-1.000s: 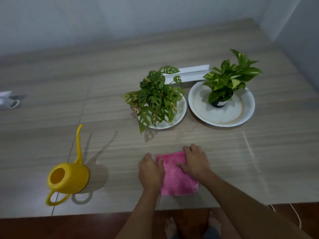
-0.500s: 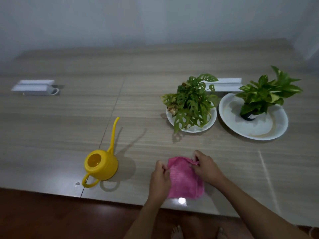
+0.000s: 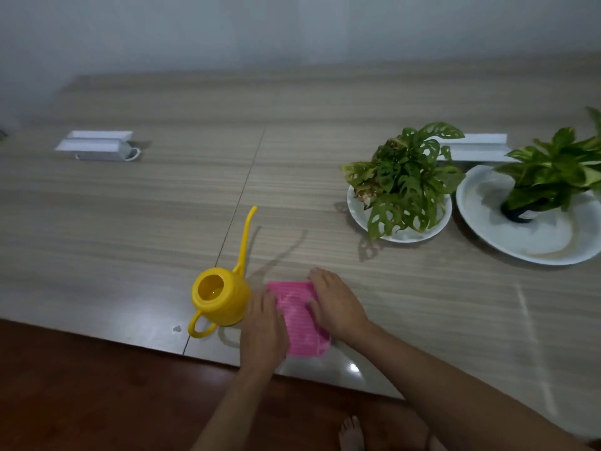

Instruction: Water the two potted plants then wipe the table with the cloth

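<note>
A pink cloth [image 3: 297, 315] lies flat on the wooden table [image 3: 162, 222] near its front edge. My left hand [image 3: 264, 330] presses on the cloth's left side and my right hand [image 3: 336, 302] presses on its right side. Just left of my left hand stands a yellow watering can [image 3: 221, 299], its long spout pointing away from me. At the right, a plant with holed leaves [image 3: 405, 177] sits on a small white plate [image 3: 354, 206]. Further right, a plant with variegated leaves [image 3: 553, 170] stands in a dark pot on a larger white plate [image 3: 536, 242].
A white box [image 3: 97, 146] lies at the far left of the table. Another white box [image 3: 476, 148] sits behind the plants. A seam runs across the tabletop toward the can. The table's front edge drops to a dark wooden floor, where bare feet [image 3: 351, 434] show.
The cloth and both hands have slid left along the table toward the watering can; half a second ago the hands were bunching the cloth, now it lies flat. The view has also turned left.
</note>
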`<state>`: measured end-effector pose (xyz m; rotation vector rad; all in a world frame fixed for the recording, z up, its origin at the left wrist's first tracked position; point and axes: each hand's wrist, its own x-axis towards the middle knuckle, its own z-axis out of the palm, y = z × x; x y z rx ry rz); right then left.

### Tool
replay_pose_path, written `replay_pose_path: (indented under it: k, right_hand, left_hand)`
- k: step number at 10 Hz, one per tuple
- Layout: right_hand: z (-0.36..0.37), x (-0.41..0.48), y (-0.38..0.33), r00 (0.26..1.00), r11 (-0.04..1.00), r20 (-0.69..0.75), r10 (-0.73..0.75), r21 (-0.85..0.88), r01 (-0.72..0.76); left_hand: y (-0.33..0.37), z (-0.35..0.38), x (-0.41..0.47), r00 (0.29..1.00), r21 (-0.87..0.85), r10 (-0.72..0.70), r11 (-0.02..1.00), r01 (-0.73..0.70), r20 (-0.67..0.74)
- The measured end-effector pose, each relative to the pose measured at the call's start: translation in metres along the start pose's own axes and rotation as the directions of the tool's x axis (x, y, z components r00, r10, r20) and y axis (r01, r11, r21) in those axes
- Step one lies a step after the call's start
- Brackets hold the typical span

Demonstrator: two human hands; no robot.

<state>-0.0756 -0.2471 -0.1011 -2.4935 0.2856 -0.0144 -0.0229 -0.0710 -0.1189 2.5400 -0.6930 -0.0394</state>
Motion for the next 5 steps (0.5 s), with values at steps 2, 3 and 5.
replay_pose_path:
  k: [2,3,5]
  right_hand:
    - [0.044,-0.030,0.019,0.964,0.917,0.266,-0.028,-0.377,0.131]
    - [0.046,-0.030,0.020,0.968,0.915,0.249,0.038,-0.399,0.067]
    - [-0.001,-0.038,0.009,0.961,0.985,0.276,0.032,-0.172,0.017]
  left_hand:
    - [-0.025,0.049,-0.024,0.984,0.195,0.039,0.978,-0.074,0.177]
    - [-0.030,0.053,-0.022,0.976,0.231,0.043,0.969,-0.094,0.213]
    - [-0.014,0.037,-0.018,0.985,0.111,0.069,0.990,-0.087,0.157]
